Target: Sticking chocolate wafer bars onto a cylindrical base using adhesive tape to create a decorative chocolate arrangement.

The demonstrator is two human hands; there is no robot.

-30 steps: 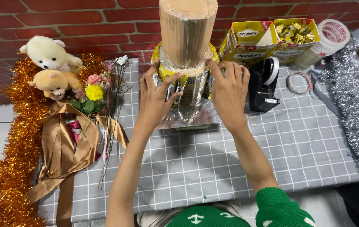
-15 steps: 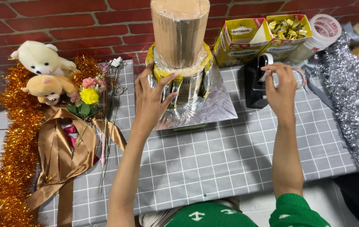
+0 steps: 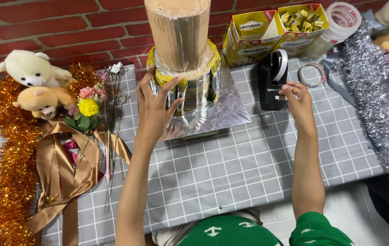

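On the grey checked cloth (image 3: 249,168) stood a cardboard tube (image 3: 178,32) ringed with yellow packets (image 3: 190,89), on a silver foil base (image 3: 217,111). Left of it lay two teddy bears (image 3: 37,84), small flowers (image 3: 87,107), gold ribbon (image 3: 62,168) and orange tinsel (image 3: 10,182). Silver tinsel (image 3: 372,95) and a tape roll (image 3: 340,18) lay at the right. The left hand (image 3: 155,107) was spread open, pressing the packets. The right hand (image 3: 297,100) touched the black tape dispenser (image 3: 272,79), fingers pinched together, perhaps on tape. Behind stood two yellow boxes (image 3: 272,32), one holding gold-wrapped sweets.
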